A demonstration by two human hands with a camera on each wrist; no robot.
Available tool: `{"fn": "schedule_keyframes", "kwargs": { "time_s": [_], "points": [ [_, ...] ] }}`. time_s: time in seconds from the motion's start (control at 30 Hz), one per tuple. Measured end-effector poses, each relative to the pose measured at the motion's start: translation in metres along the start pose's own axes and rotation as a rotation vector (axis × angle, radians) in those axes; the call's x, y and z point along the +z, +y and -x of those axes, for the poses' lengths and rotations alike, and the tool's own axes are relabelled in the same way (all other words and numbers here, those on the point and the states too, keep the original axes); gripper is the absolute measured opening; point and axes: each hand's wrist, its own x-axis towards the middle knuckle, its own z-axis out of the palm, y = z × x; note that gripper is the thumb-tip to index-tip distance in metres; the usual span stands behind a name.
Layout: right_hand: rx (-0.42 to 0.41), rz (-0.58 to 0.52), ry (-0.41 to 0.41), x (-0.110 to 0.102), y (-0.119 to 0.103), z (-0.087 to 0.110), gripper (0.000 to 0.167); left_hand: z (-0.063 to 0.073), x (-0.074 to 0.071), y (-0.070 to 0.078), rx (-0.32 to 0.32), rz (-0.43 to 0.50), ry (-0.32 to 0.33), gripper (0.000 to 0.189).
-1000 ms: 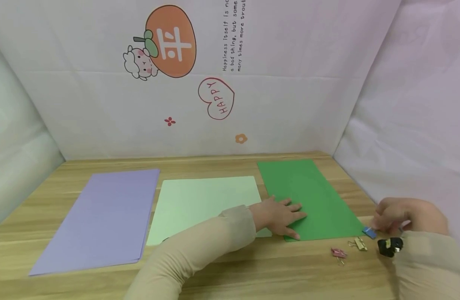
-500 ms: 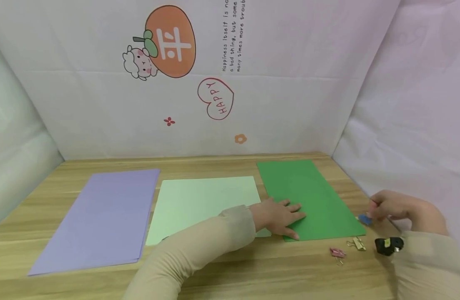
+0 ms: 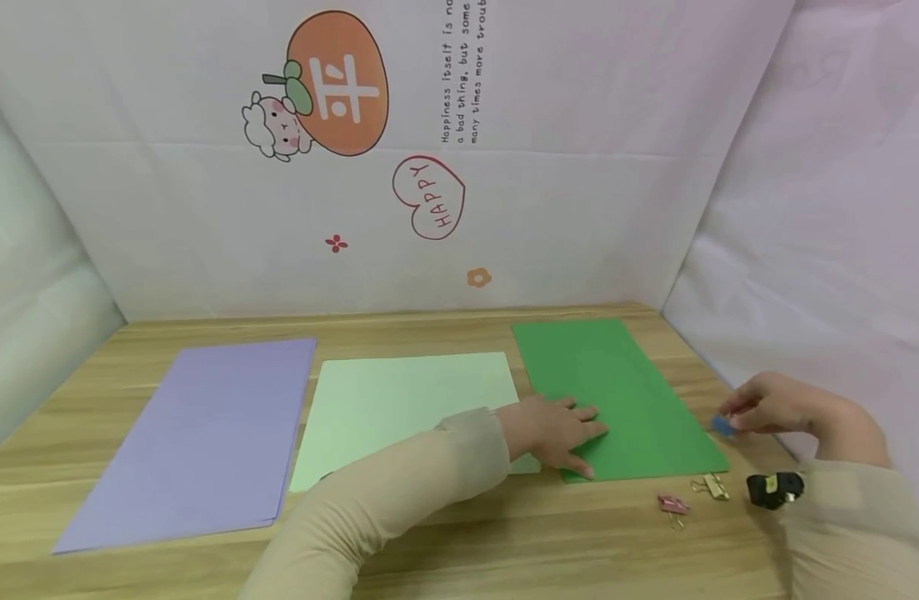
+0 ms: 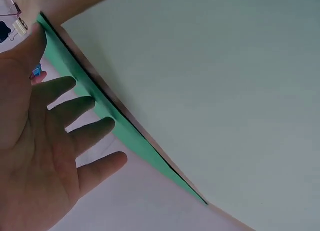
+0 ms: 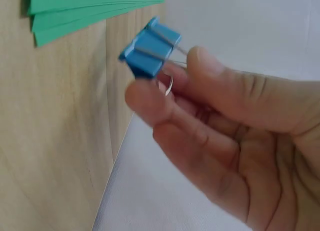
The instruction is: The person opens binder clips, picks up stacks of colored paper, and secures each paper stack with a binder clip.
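My left hand (image 3: 555, 432) lies with fingers spread on the near left part of the green paper (image 3: 616, 392). In the left wrist view its straight fingers (image 4: 95, 131) reach over the paper's edge. Off the green paper's right side, my right hand (image 3: 777, 408) pinches a blue binder clip (image 3: 723, 426) by its wire handles. The right wrist view shows the blue clip's body (image 5: 152, 48) pointing away from the thumb, toward several green sheets (image 5: 75, 16) with slightly fanned edges.
A yellow binder clip (image 3: 716, 487), a pink binder clip (image 3: 673, 504) and a small black object (image 3: 774, 490) lie at the near right. Pale green paper (image 3: 414, 400) is in the middle, purple sheets (image 3: 197, 433) at the left. White cloth walls (image 3: 579, 208) enclose the wooden table (image 3: 444, 542).
My right hand has lifted the blue binder clip from near the sheet's corner and moved it away from me and slightly left. My left hand stays on the green paper.
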Motion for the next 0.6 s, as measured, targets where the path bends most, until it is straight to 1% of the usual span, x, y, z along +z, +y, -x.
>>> {"fn": "schedule_keyframes", "kwargs": {
  "time_s": [0.13,0.27,0.3,0.4,0.43,0.5,0.6],
  "points": [
    [-0.045,-0.062,-0.012,0.002,-0.001,-0.001,0.035,0.0,-0.002,-0.004,-0.03,-0.001,0.108,0.068],
    [-0.035,-0.092,0.018,0.003,-0.005,-0.001,0.032,0.0,-0.006,-0.01,-0.082,0.008,0.208,0.057],
    [-0.035,-0.098,0.025,0.004,-0.006,0.0,0.032,-0.001,-0.006,-0.011,-0.1,0.026,0.228,0.049],
    [-0.038,-0.095,0.039,0.004,-0.008,0.0,0.032,-0.004,-0.007,-0.016,-0.192,0.104,0.286,0.023],
    [-0.041,-0.093,0.042,0.004,-0.008,0.0,0.033,-0.005,-0.007,-0.017,-0.234,0.13,0.303,0.018],
    [-0.043,-0.069,0.054,0.004,-0.009,-0.001,0.034,-0.008,-0.006,-0.021,-0.32,0.183,0.333,0.02],
    [-0.04,-0.028,0.078,0.004,-0.009,0.0,0.034,-0.013,-0.007,-0.024,-0.434,0.247,0.34,0.024]
  ]
}}
